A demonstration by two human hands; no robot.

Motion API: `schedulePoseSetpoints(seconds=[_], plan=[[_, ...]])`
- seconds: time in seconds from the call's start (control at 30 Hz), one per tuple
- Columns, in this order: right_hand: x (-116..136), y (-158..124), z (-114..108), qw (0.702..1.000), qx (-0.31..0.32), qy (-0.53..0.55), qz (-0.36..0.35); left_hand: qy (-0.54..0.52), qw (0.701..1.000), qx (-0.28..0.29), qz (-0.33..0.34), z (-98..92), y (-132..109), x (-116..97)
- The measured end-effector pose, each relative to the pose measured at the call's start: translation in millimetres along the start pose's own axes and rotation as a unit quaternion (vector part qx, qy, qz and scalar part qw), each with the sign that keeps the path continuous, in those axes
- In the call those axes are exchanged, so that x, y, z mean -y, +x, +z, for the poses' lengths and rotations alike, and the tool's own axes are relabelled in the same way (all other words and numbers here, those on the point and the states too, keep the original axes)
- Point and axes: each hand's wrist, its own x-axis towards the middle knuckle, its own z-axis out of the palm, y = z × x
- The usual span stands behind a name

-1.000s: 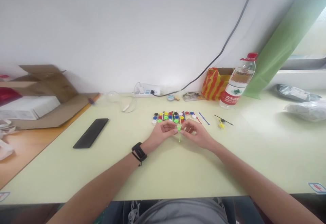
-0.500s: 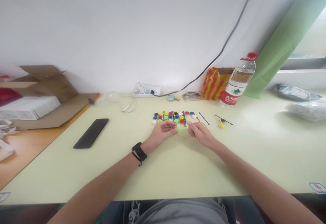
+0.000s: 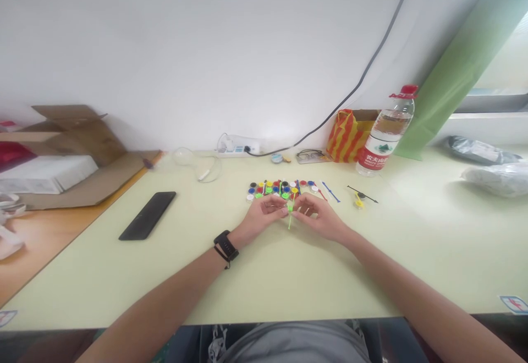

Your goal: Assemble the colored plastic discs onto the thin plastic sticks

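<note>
My left hand (image 3: pixel 260 215) and my right hand (image 3: pixel 319 215) meet at the middle of the pale green table (image 3: pixel 264 275), fingertips pinched together. Between them is a small green piece with a thin green stick (image 3: pixel 290 214) hanging down from it. Both hands pinch this piece, the left from the left side and the right from the right. Just beyond the fingers lies a cluster of small coloured round pieces (image 3: pixel 280 188) with several thin coloured sticks (image 3: pixel 330 191). A black watch (image 3: pixel 225 243) is on my left wrist.
A black phone (image 3: pixel 147 215) lies at the left. A small yellow and black assembled piece (image 3: pixel 360 197) sits right of the cluster. A water bottle (image 3: pixel 384 133), striped bag (image 3: pixel 346 136), power strip (image 3: pixel 238 146) and cardboard box (image 3: pixel 78 148) line the back.
Half a second ago my right hand was drawn apart to the right near the sticks. It has come back to the left hand, and a green stick hangs between the fingers again.
</note>
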Motion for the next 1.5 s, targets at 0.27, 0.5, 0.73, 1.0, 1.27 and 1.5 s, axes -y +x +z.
schedulePoseSetpoints(seconds=[0.27, 0.5, 0.73, 1.0, 1.27, 1.5], plan=[[-4.3, -2.5, -0.2, 0.999, -0.016, -0.027, -0.032, -0.009, 1.0, 0.005, -0.002, -1.3, 0.2, 1.3], [-10.9, -6.9, 1.4, 0.994, -0.029, -0.084, -0.064, -0.017, 1.0, -0.006, -0.015, -0.3, 0.5, 0.4], [-8.9, -4.9, -3.6, 0.983, -0.039, -0.163, -0.078, -0.017, 1.0, -0.01, -0.018, -0.2, 0.4, -0.4], [-6.1, 0.8, -3.8, 0.995, -0.022, -0.097, -0.019, -0.015, 1.0, -0.005, -0.013, -2.1, 1.2, 3.9], [1.1, -1.2, 2.1, 0.999, 0.003, -0.034, -0.029, -0.006, 1.0, -0.004, -0.011, 0.0, -0.1, -1.1], [-1.6, -1.2, 0.6, 0.999, 0.001, -0.04, -0.031, -0.016, 1.0, -0.004, -0.015, 0.9, 0.1, -0.4]])
